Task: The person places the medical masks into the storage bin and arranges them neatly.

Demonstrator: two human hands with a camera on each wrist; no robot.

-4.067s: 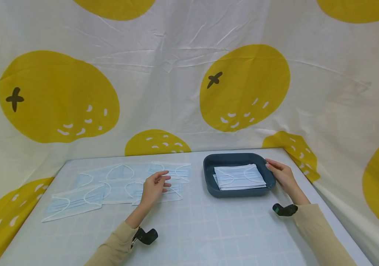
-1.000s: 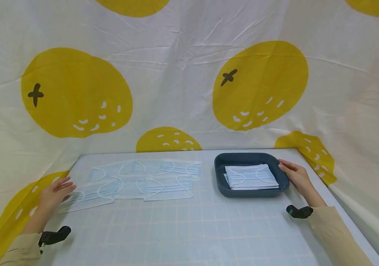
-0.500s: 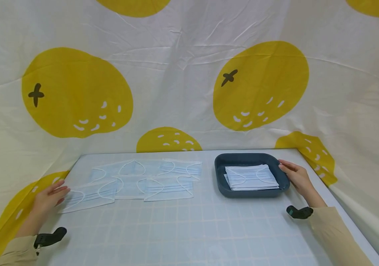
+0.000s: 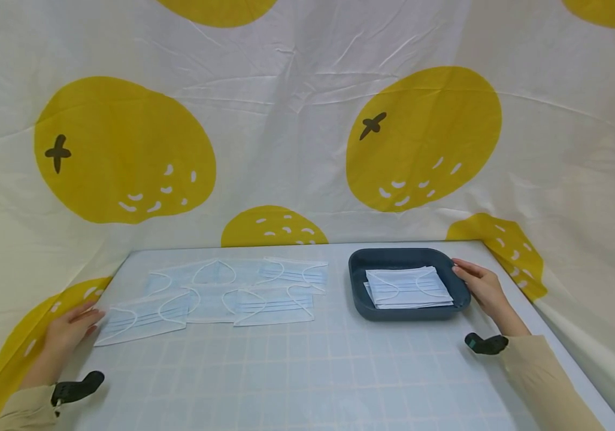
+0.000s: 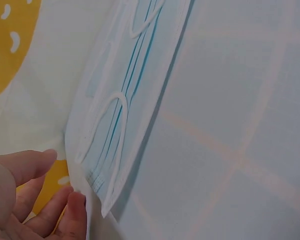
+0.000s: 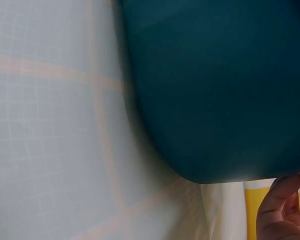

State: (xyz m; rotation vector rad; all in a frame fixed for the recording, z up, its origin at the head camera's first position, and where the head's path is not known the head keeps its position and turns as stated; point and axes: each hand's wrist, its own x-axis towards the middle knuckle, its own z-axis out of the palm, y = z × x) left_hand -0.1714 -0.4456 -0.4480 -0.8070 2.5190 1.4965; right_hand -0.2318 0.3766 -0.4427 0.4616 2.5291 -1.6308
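In the head view, several pale blue face masks [image 4: 148, 318] with white ear loops lie flat and partly overlapping on the left of the table. My left hand [image 4: 66, 335] is beside the left end of the nearest mask, fingers loosely bent around nothing. The left wrist view has the fingertips [image 5: 76, 202] just short of that mask's end [image 5: 117, 125]. On the right, a dark blue tray [image 4: 358, 299] contains a small stack of face masks [image 4: 406, 287]. My right hand [image 4: 487, 293] grips the tray's right rim; the right wrist view only partly shows its fingers.
The table [image 4: 285, 377] has a pale gridded cover. A white curtain [image 4: 280, 149] with yellow fruit prints hangs behind it and along both sides. Black wrist cameras [image 4: 78, 389] sit on both wrists, over beige sleeves.
My left hand has gone from above the right-hand loose masks to the far left, then drifted slightly further left off the mask's end. The right hand stays at the tray; the nearer right-hand mask lies slightly shifted.
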